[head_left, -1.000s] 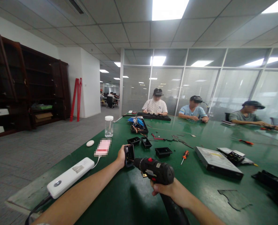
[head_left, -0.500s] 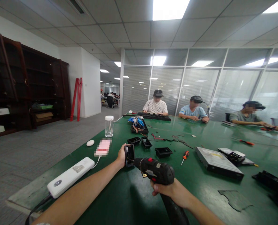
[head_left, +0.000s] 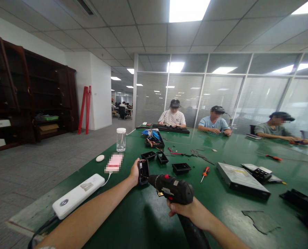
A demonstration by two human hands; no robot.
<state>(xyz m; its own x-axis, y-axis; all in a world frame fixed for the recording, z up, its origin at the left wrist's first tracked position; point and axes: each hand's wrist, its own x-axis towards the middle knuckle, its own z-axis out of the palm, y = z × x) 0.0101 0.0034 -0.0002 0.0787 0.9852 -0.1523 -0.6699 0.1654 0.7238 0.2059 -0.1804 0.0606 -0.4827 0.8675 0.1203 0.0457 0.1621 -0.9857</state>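
My left hand [head_left: 135, 173] grips a small black plastic box [head_left: 143, 172] by its left side, holding it on edge with its hollow face turned right. In my right hand [head_left: 185, 209] is a black cordless drill [head_left: 173, 188] with red buttons. The drill's nose points left at the hollow of the box; whether the bit touches inside is too dark to tell. Just beyond the held box lie similar black plastic boxes: one [head_left: 148, 155] behind it, one [head_left: 162, 157] beside that, and another [head_left: 181, 168] to the right.
An orange-handled screwdriver [head_left: 205, 173] and a silver disc drive [head_left: 242, 180] lie to the right on the green table [head_left: 117, 221]. Leftward are a white power strip [head_left: 78, 195], a phone [head_left: 114, 163] and a clear jar [head_left: 121, 141]. Several people sit across the table.
Almost nothing differs. Both hands, the held box and the drill stay in nearly the same place.
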